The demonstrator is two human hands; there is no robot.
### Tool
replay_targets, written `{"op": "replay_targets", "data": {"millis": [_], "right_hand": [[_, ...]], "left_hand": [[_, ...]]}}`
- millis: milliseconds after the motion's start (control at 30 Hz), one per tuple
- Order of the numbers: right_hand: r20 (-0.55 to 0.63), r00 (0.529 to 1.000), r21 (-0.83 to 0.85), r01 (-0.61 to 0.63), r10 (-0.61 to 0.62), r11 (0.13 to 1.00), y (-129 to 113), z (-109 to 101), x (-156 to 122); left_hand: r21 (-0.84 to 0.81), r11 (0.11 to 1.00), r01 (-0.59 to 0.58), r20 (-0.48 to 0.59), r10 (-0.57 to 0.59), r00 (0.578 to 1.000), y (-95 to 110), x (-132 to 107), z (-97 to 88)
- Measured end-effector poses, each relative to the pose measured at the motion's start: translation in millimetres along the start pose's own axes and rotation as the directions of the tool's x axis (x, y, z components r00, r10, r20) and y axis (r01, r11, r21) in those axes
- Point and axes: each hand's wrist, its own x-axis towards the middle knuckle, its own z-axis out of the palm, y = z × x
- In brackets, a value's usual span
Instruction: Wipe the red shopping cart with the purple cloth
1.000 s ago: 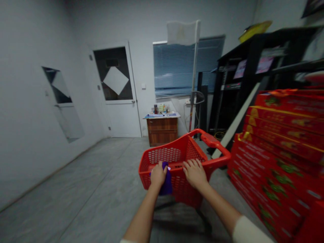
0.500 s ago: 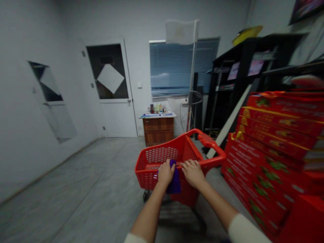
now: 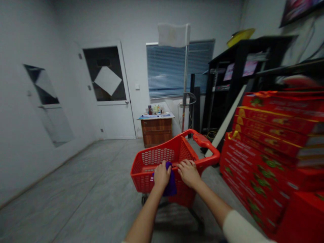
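Left hand (image 3: pixel 161 175): fingers closed over the near rim of a red plastic shopping cart (image 3: pixel 152 157), gripping a purple cloth (image 3: pixel 171 185) at the rim. Cloth hangs down the outside of the near wall, just below and right of the hand, bunched

Right hand (image 3: pixel 188 173): fingers curled closed over the same rim, just beside the cloth, not visibly on it. Cream sleeve (image 3: pixel 240 227) at the bottom of the right forearm

Cart stands on a grey floor (image 3: pixel 88 179), red handle bar (image 3: pixel 206 143) on its far right side. To the right, near the cart, a stack of red cartons (image 3: pixel 258 162) with yellow trim and green print. Behind those, black metal shelving (image 3: pixel 243 67) with a white board (image 3: pixel 225 121) leaning against it, tilted

Straight ahead, well apart from the hands, a wooden cabinet (image 3: pixel 156 133) with small items on top, too small to tell. Behind it, a window blind (image 3: pixel 177 69). White flag (image 3: pixel 174 35) on an upright pole beyond the cart. White door (image 3: pixel 108 118) with a dark glass panel left of the cabinet
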Motion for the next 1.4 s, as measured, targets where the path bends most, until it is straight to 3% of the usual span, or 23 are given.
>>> {"op": "replay_targets", "data": {"millis": [133,300,533,667,767,933,1067,1233,1333,1400], "right_hand": [[0.011,1.000,0.021,0.002,-0.002,1.000,-3.3,-0.9,2.9],[-0.005,1.000,0.081,0.001,-0.001,0.997,-15.2,3.7,4.6],[-0.004,1.000,0.108,-0.004,0.005,0.994,-36.7,6.1,4.9],[-0.003,1.000,0.097,0.018,-0.018,0.995,-44.0,-0.7,7.9],[-0.032,0.999,0.034,0.017,-0.016,0.999,-36.7,-13.1,9.2],[-0.069,0.994,-0.097,-0.090,0.084,0.991,-1.3,-37.0,4.4],[-0.030,0.999,-0.098,-0.040,0.037,0.994,15.2,-42.6,0.1],[-0.020,1.000,-0.052,-0.024,0.023,0.998,6.2,-40.7,1.9],[-0.028,0.999,-0.049,-0.020,0.019,0.999,-3.7,-38.7,4.3],[-0.040,0.999,-0.060,-0.015,0.013,0.998,-8.8,-36.4,5.7]], "left_hand": [[-0.110,0.992,-0.060,-0.014,0.059,0.998,9.3,0.4,-0.8],[-0.190,0.974,-0.123,-0.014,0.123,0.992,-18.6,-0.2,-8.4],[-0.165,0.983,-0.084,-0.049,0.077,0.996,-35.7,-1.1,-8.0],[-0.063,0.997,0.046,-0.031,-0.048,0.998,-28.0,2.3,-12.1],[-0.054,0.995,0.079,-0.030,-0.081,0.996,-13.3,5.4,-12.1],[-0.222,0.969,-0.103,-0.094,0.084,0.992,6.5,2.2,-5.6],[-0.232,0.968,-0.099,-0.082,0.082,0.993,-11.7,-4.5,-8.1],[-0.113,0.993,0.039,-0.112,-0.052,0.992,-43.2,-4.1,-14.3],[-0.087,0.987,0.137,-0.127,-0.147,0.981,-26.7,0.6,-13.0],[-0.125,0.986,0.109,-0.120,-0.124,0.985,-3.6,4.3,-9.7]]}}
